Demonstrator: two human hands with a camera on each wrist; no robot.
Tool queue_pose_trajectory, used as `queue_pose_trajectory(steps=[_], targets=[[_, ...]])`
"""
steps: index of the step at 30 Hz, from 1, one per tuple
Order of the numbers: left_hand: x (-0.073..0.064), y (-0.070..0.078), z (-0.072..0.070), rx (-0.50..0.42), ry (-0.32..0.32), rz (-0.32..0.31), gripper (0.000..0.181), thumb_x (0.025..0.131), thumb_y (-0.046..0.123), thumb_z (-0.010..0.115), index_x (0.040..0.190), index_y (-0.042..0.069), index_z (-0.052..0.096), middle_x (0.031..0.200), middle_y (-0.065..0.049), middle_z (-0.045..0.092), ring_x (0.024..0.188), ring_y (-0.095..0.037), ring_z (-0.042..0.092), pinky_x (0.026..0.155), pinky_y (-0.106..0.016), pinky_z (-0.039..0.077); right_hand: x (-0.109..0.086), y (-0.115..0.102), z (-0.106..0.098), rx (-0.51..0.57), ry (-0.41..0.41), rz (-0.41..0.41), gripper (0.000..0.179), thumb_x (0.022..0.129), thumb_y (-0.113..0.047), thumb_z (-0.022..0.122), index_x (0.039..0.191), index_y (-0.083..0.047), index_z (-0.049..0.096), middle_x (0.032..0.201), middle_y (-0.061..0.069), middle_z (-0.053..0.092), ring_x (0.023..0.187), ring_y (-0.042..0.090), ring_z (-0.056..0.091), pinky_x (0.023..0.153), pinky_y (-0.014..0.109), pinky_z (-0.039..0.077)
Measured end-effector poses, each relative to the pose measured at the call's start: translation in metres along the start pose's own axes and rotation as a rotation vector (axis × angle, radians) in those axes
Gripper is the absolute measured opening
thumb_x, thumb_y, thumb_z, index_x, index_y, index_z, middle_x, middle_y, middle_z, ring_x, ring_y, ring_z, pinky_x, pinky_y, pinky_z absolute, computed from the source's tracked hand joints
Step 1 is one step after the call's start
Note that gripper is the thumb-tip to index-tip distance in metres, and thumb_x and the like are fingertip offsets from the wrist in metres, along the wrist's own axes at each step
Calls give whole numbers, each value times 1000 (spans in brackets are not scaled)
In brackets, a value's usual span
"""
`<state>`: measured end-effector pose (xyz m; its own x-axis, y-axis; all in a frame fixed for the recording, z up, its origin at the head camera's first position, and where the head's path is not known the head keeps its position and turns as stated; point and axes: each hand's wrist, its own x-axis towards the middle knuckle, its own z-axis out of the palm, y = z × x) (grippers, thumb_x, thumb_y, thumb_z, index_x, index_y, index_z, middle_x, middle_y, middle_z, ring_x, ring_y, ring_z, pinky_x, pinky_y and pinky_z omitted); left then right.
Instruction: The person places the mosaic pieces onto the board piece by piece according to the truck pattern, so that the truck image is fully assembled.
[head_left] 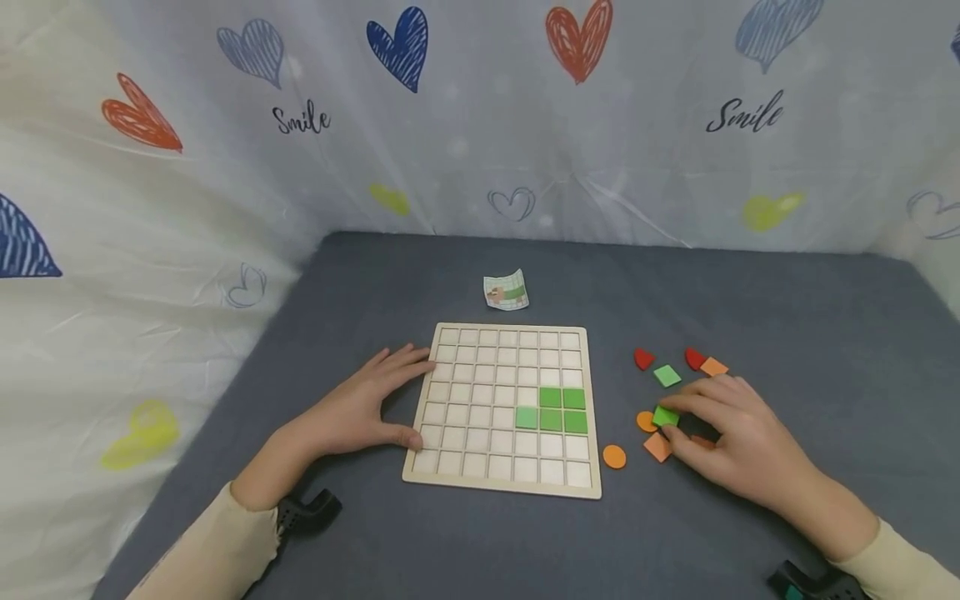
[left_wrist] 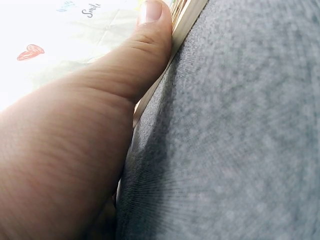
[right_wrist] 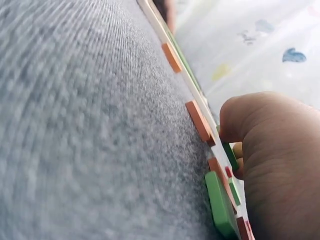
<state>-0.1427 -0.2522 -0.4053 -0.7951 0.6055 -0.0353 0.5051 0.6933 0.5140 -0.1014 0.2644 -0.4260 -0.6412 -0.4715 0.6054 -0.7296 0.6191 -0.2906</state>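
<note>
Now, the grey cloth-covered table (head_left: 360, 542) carries it all, and the pale wooden grid board (head_left: 502, 488) lies between two hands held well apart. On the board's left edge, the left hand (head_left: 352, 410) lies spread, thumb near the near-left corner, seemingly steadying rather than gripping. Out beyond the right edge, the right hand (head_left: 738, 433) has thumb and finger pinched on a bright green square tile (head_left: 664, 416); whether that's clear of the table, I can't tell! Past the far edge sits a small paper card (head_left: 506, 292) printed in brown and green. The count: five tiles in, a block of four green square tiles (head_left: 557, 415) by the right edge, one mint-green square tile (head_left: 527, 417) just left of it. Most cells are bare, so early going, I'd judge. Loose off the right edge: a pale green square tile (head_left: 667, 376), an orange square tile (head_left: 714, 367), a peach square tile (head_left: 657, 447), two red wedge-shaped tiles (head_left: 643, 358), two orange disc tiles (head_left: 614, 457), plus at least one piece half hidden by the hand.
</note>
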Motion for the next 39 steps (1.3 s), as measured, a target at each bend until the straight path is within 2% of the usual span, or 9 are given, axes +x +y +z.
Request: queue_pose_trajectory(steps=[6, 10, 12, 14, 15, 19, 26, 31, 39], targets=[[2, -2, -1, 14, 7, 10, 114, 79, 71, 87, 172, 24, 39, 180, -2, 25, 168, -28, 14, 137, -54, 5, 7, -3, 2, 15, -8, -4, 18, 95, -32, 74, 104, -19, 84, 101, -13, 73, 91, 10, 62, 81, 31, 42], [2, -3, -2, 17, 5, 10, 115, 78, 72, 87, 171, 25, 39, 180, -1, 25, 168, -28, 14, 137, -53, 5, 12, -7, 7, 43, -2, -12, 18, 90, -25, 79, 105, -16, 84, 102, -10, 72, 94, 13, 61, 85, 31, 45], [2, -3, -2, 17, 6, 11, 115, 78, 72, 87, 172, 25, 39, 180, -1, 25, 168, -28, 14, 137, -53, 5, 14, -10, 9, 65, -11, -8, 21, 87, -19, 80, 107, -15, 84, 102, -10, 72, 94, 12, 59, 85, 28, 46], [1, -4, -2, 17, 6, 11, 115, 78, 72, 86, 172, 25, 39, 180, -2, 25, 168, -29, 14, 137, -53, 5, 17, -13, 13, 80, -27, -6, 19, 89, -18, 79, 107, -15, 83, 101, -10, 70, 94, 10, 56, 84, 25, 45], [0, -4, -1, 16, 7, 11, 115, 78, 72, 87, 172, 24, 39, 180, -2, 25, 168, -29, 14, 137, -54, 5, 19, -15, 15, 93, -34, -6, 23, 85, -13, 80, 107, -15, 83, 101, -10, 69, 94, 10, 55, 84, 24, 45], [-1, -5, -1, 15, 12, 11, 115, 78, 72, 87, 171, 24, 40, 180, -2, 26, 168, -29, 15, 137, -54, 5, 27, -20, 23, 121, -38, -37, 23, 85, -11, 79, 108, -16, 82, 100, -10, 67, 92, 8, 52, 83, 24, 43], [-2, -4, 0, 9, 6, 2, 115, 78, 72, 87, 171, 24, 40, 180, -1, 25, 168, -28, 14, 137, -54, 5, 40, -31, 39, 133, -67, -91, 33, 82, -7, 86, 113, -15, 83, 104, -8, 69, 89, 9, 52, 81, 28, 42], [-3, -3, 0, 6, 6, 4, 115, 78, 72, 87, 171, 24, 40, 180, -2, 25, 168, -28, 14, 137, -54, 5, 47, -39, 48, 116, -90, -110, 31, 84, -10, 87, 114, -14, 83, 108, -8, 70, 94, 11, 56, 81, 31, 46], [-1, -2, 1, 6, 5, 7, 115, 78, 71, 87, 171, 23, 39, 180, -1, 25, 168, -28, 14, 137, -53, 5, 61, -45, 59, 132, -127, -114, 23, 88, -15, 85, 112, -12, 83, 104, -7, 69, 91, 9, 53, 81, 33, 47]])
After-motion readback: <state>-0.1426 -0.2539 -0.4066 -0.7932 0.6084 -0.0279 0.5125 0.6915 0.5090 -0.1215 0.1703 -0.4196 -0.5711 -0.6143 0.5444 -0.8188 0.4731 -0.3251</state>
